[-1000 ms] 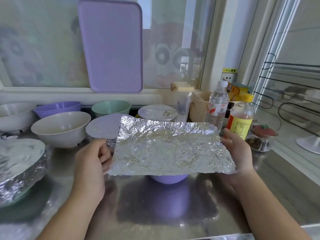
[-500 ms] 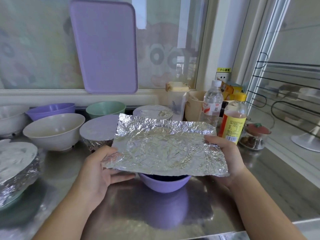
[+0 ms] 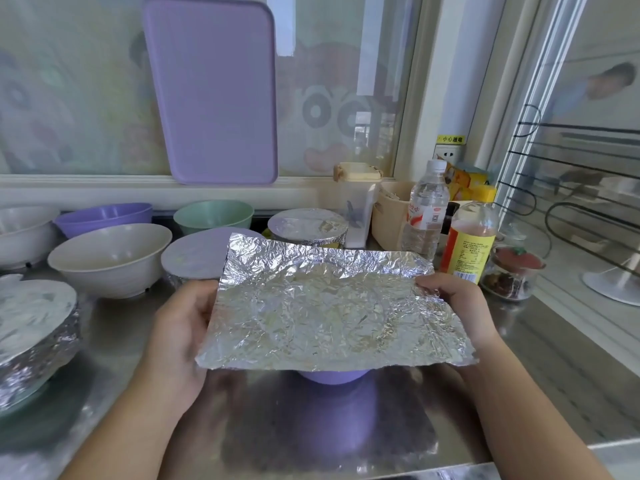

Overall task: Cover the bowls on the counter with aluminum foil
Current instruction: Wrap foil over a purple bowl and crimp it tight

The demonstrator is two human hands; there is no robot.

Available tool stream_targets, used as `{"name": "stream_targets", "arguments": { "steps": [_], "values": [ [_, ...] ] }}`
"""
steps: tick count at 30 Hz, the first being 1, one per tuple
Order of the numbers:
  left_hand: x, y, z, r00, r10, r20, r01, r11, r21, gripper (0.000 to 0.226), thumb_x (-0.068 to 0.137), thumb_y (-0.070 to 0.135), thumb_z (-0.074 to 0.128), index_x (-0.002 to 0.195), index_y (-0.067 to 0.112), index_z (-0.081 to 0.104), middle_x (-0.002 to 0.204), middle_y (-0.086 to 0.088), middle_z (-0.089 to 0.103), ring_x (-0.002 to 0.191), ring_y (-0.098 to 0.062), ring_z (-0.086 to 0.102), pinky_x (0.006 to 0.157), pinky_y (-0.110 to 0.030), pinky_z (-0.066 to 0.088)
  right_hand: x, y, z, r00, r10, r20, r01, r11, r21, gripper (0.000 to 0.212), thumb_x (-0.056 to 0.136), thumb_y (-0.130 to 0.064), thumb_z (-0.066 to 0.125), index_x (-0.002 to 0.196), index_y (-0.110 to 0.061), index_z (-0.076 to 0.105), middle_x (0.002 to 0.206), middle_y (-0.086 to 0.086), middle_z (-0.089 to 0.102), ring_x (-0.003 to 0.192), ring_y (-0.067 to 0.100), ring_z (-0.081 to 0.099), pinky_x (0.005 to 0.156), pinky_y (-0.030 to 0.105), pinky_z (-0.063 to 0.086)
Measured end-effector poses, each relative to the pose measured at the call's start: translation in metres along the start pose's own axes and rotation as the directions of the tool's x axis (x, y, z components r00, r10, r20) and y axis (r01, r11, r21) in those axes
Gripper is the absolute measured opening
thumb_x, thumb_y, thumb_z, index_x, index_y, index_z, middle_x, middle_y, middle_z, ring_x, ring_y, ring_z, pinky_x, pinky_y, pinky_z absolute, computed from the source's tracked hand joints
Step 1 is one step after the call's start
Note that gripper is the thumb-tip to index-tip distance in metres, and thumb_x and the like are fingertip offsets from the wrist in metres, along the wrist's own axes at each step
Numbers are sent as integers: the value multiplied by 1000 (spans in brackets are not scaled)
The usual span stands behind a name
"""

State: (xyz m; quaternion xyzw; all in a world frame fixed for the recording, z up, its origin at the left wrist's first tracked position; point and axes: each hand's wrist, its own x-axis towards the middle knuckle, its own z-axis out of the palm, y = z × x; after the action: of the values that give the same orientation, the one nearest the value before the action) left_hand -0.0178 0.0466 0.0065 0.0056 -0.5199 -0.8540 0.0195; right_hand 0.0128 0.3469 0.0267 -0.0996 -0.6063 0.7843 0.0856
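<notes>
A: Where's the foil sheet [image 3: 329, 310]?

B: Over the purple bowl [image 3: 332, 375] on the bench [image 3: 346, 427], left hand [image 3: 180, 327] and right hand [image 3: 453, 303] each pinching a side edge.

A: Handling?

B: Probably featherlight, crinkly, tears easily; grip the edges, press gently round the rim.

A foil sheet [image 3: 322, 306] is held over a bowl [image 3: 332, 375] that stands on the surface [image 3: 554, 375], near its front edge. The sheet is flanked by the left hand [image 3: 180, 337] and the right hand [image 3: 453, 303], one at each side edge. Behind the sheet, two foil-covered bowls [image 3: 197, 254] [image 3: 306, 225] are set, one further back and to the right of the other. To their left, open bowls [image 3: 110, 254] are grouped, and a covered dish [image 3: 31, 337] is placed at the far left. A tray [image 3: 211, 91] is leaned against the window [image 3: 346, 98] behind. Two bottles [image 3: 424, 213] [image 3: 469, 240] are stood at the right, with a jar [image 3: 512, 275] to their right.
</notes>
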Motion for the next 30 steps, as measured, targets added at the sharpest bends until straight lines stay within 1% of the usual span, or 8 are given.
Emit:
{"name": "stream_targets", "arguments": {
  "steps": [4, 9, 12, 15, 17, 19, 25, 30],
  "values": [
    [11, 9, -10, 969, 194, -155, -185, 980, 70, 39, 79, 27, 58, 51, 21, 32, 52, 2, 25, 44, -14, 19, 44, -24, 12, 4, -1, -6, 999, -17, -41, 14, 997, -82, 22, 98, 1, 55, 79, -3, 64, 57, 1, 70, 53, 14, 69, 45, 19, 53],
    [4, 46, 20, 819, 535, 206, -557, 658, 506, 33, 91, 25, 60, 61, 13, 52, 59, -13, 41, 55, -21, 36, 51, -30, 30, 8, -1, -6, 1000, 1, -30, -4, 995, -96, 23, 99, 1, 54, 79, -4, 62, 52, -3, 68, 44, 6, 65, 42, 16, 50],
    [-4, 49, 61, 814, 230, 533, -576, 216, 788, 14, 97, 45, 62, 104, 36, 70, 99, 14, 71, 88, -3, 64, 83, -34, 53, 8, 1, -5, 999, -3, -34, 1, 998, -68, 20, 99, 0, 54, 81, -4, 63, 57, 0, 70, 47, 8, 67, 44, 18, 52],
    [-3, 25, 87, 790, -202, 579, -601, -68, 797, 62, 99, 67, 42, 153, 36, 43, 160, 20, 38, 147, -6, 36, 121, -35, 32, 7, 3, -5, 999, 31, -24, -33, 998, -53, 25, 98, -1, 54, 77, -3, 67, 62, 7, 69, 48, 12, 68, 44, 21, 54],
    [0, 8, 93, 800, -255, 543, -591, -176, 787, 77, 100, 74, 29, 162, 30, 28, 172, 11, 16, 159, -9, 11, 128, -34, 15, 6, 4, -3, 997, 75, 6, -75, 997, -9, 49, 100, -1, 50, 57, -6, 72, 55, 7, 66, 43, 15, 66, 40, 20, 51],
    [2, 0, 93, 823, -245, 513, -562, -215, 799, 84, 97, 79, 21, 164, 29, 23, 175, 7, 5, 160, -10, 0, 130, -36, 8, 5, 4, -1, 996, 81, 31, -83, 996, 45, 61, 100, -1, 46, 45, -9, 71, 50, 7, 64, 41, 17, 65, 37, 19, 47],
    [1, 0, 86, 848, -228, 478, -522, -213, 826, 98, 90, 87, 18, 168, 27, 11, 176, 7, -2, 161, -10, -3, 130, -34, 4, 9, 9, -4, 992, 123, 36, -124, 991, 53, 44, 96, -5, 55, 55, -9, 70, 58, 8, 63, 48, 23, 64, 49, 27, 51],
    [1, 2, 78, 860, -207, 467, -505, -216, 835, 93, 93, 83, 21, 168, 28, 12, 176, 9, -2, 161, -10, -1, 128, -32, 6, 22, 8, -10, 997, 42, -58, -48, 993, -111, 24, 97, 3, 57, 74, -5, 60, 48, -6, 63, 42, 1, 61, 43, 13, 47]
  ]
}}
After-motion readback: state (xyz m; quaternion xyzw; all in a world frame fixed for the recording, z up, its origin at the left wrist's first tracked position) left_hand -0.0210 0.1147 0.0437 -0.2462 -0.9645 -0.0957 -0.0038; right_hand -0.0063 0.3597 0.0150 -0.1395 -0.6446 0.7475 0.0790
